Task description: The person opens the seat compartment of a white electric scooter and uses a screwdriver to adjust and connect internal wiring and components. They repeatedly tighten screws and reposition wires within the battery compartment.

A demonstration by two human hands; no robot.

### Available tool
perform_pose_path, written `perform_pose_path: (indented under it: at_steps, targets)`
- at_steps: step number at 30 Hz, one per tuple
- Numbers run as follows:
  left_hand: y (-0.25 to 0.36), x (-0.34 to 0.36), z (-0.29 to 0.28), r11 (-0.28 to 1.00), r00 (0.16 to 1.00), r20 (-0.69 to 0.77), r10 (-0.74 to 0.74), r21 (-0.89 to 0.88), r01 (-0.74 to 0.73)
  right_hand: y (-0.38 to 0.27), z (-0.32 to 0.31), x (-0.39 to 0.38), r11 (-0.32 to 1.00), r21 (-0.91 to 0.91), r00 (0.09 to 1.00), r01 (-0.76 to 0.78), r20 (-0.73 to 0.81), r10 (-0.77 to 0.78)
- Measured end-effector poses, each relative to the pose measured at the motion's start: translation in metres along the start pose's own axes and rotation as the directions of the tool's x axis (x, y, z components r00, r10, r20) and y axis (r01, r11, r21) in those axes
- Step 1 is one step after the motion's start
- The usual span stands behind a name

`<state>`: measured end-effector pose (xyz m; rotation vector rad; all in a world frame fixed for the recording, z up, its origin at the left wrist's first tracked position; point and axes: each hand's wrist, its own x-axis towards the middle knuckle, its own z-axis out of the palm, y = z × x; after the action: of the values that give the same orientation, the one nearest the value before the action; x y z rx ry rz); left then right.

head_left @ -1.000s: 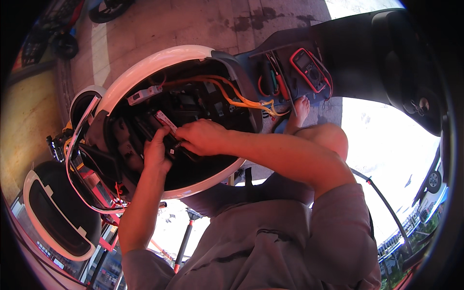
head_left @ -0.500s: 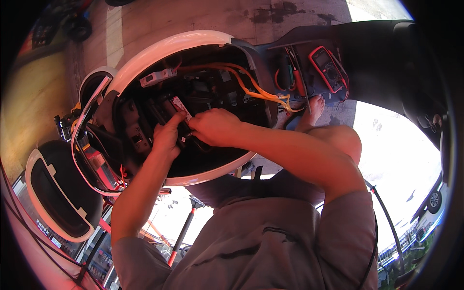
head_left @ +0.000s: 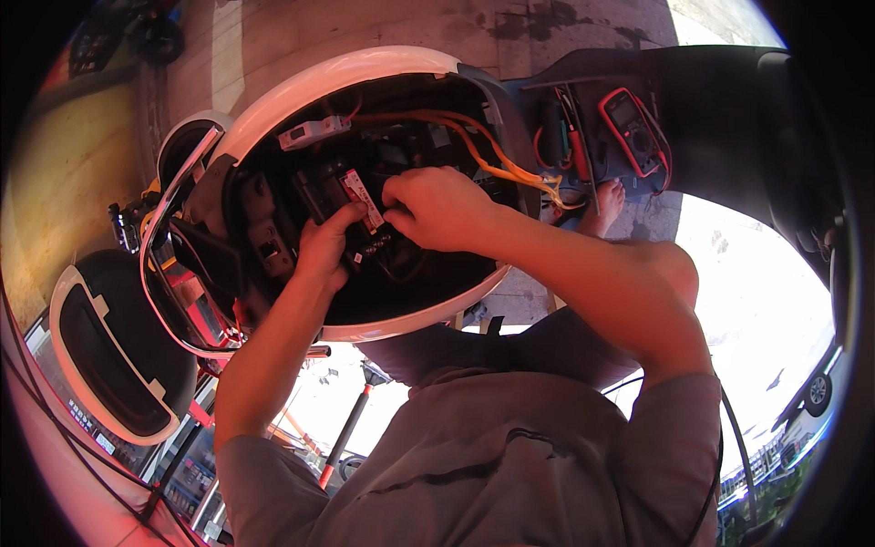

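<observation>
My left hand [head_left: 328,239] is closed on a black box with a red-and-white label [head_left: 363,201], its thumb pressed along the label's lower left edge. The box sits inside the open compartment of a scooter-like vehicle body with a white rim [head_left: 365,62]. Just right of the label, my right hand [head_left: 442,210] is closed in a pinch, fingers curled inward. Whatever lies between its fingertips is hidden. Orange cables [head_left: 492,167] run along the compartment's far side and out over its right end. A small pale grey module [head_left: 314,133] sits at the far left inside.
Right of the compartment, a red-and-black multimeter [head_left: 633,133] and several hand tools [head_left: 576,146] lie on a dark surface beside a bare foot [head_left: 609,202]. A chrome rail [head_left: 150,264] curves round the left end. A black seat-like part with a white border [head_left: 109,356] stands at left.
My right hand has drawn slightly right, off the label, so more of the label shows. My left hand keeps its hold. The whole view has shifted a little.
</observation>
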<state>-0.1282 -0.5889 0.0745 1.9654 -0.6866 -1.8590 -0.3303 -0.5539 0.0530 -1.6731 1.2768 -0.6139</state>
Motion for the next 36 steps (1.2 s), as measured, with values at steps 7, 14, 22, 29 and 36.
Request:
perform_pose_path:
  at_steps: [7, 14, 22, 29, 36]
  targets:
    - [-0.003, -0.005, 0.003, 0.999, 0.999, -0.018, 0.039, 0.019, -0.039, 0.019, -0.125, -0.014, 0.950, 0.310, 0.801, 0.046, -0.579, 0.151]
    - [0.002, 0.005, 0.004, 0.999, 0.998, -0.057, 0.008, 0.036, -0.006, 0.229, -0.133, -0.099, 0.736, 0.340, 0.515, -0.586, -0.545, 0.662]
    - [-0.002, 0.003, -0.004, 1.000, 0.998, -0.068, 0.000, 0.015, 0.001, 0.280, -0.074, -0.050, 0.526, -0.125, 0.508, -0.841, -0.515, 0.691]
    - [-0.004, 0.006, -0.004, 1.000, 1.000, -0.013, -0.008, 0.000, 0.008, 0.284, -0.082, -0.034, 0.417, -0.234, 0.478, -0.878, -0.454, 0.752]
    - [0.000, 0.007, 0.001, 1.000, 1.000, -0.029, -0.010, 0.000, 0.010, 0.201, -0.157, -0.062, 0.512, -0.376, 0.634, -0.772, -0.506, 0.585]
